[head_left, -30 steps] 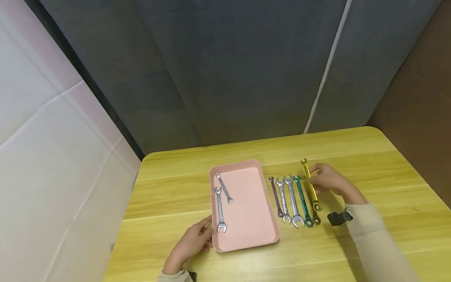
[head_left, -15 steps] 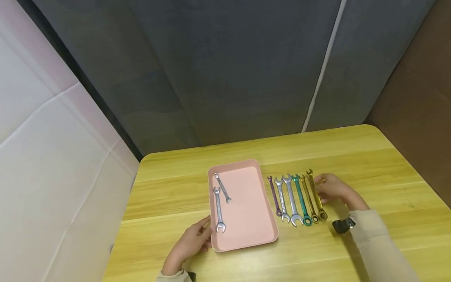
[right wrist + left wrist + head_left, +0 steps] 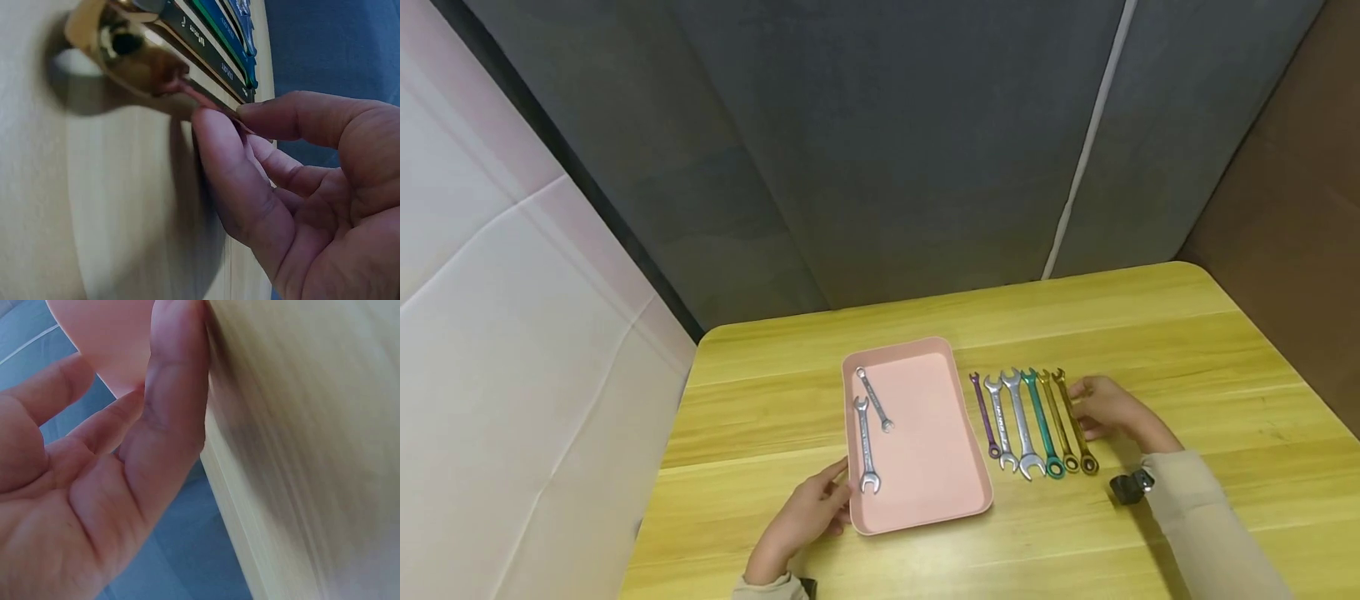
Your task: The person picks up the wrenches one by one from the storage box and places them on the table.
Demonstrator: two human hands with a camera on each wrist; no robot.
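- The table (image 3: pixel 1187 350) is yellow wood with a fine streaked grain and pale lines between its boards.
- The tray (image 3: pixel 925 433) is plain pale pink.
- The two wrenches (image 3: pixel 868 446) in the tray are silver.
- In the row on the table, the leftmost wrench (image 3: pixel 986 417) is purple, the next two (image 3: pixel 1013 421) are silver, then comes a green one (image 3: pixel 1042 425), then two gold ones (image 3: pixel 1067 425).
- The gold wrench (image 3: pixel 134 59) by the right hand (image 3: pixel 1108 408) shines like a mirror.
- The sleeve (image 3: pixel 1210 525) is beige.
- The wrist strap (image 3: pixel 1131 487) is black.
- The backdrop (image 3: pixel 887 150) is dark grey-blue with a white strip.
- The left wall (image 3: pixel 497 350) is white with a pinkish band.
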